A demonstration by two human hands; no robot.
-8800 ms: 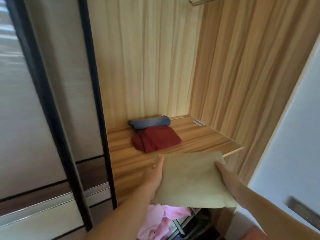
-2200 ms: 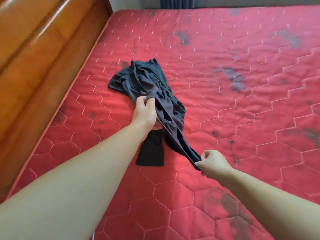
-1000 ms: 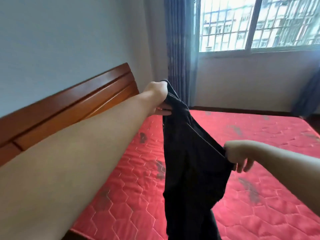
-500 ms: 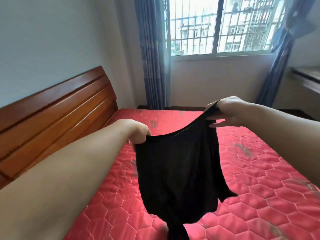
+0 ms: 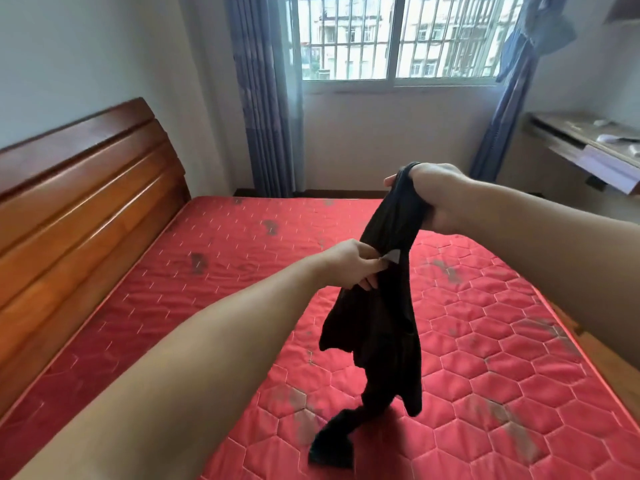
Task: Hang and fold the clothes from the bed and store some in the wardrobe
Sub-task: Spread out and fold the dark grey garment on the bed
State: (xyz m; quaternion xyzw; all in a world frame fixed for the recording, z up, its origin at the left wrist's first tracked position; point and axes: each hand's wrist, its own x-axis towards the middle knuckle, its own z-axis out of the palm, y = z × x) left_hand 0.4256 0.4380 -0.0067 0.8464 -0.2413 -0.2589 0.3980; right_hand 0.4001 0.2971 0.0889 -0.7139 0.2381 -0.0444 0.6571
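Right now the black garment (image 5: pixel 379 306) hangs in the air over the bed (image 5: pixel 485 341), held at two places. Up top, the right hand (image 5: pixel 434 199) has its fingers curled round a bunched edge of the cloth. Lower down, the left hand (image 5: pixel 349 263) pinches the fabric just beside a small grey label (image 5: pixel 391 255). The garment dangles in a loose twist, and its bottom end trails down to touch the red quilted mattress (image 5: pixel 242 258).

Where does that leave the job? By my read, this piece is barely begun: lifted and being sorted out, but not yet spread flat, not folded, not on a hanger. No other clothes show on the mattress from this angle, so this may be among the last pieces on the bed, though the near edge is out of view. The wardrobe is not in sight either, so storing lies ahead. Finding the garment's proper edges looks like the step in hand.
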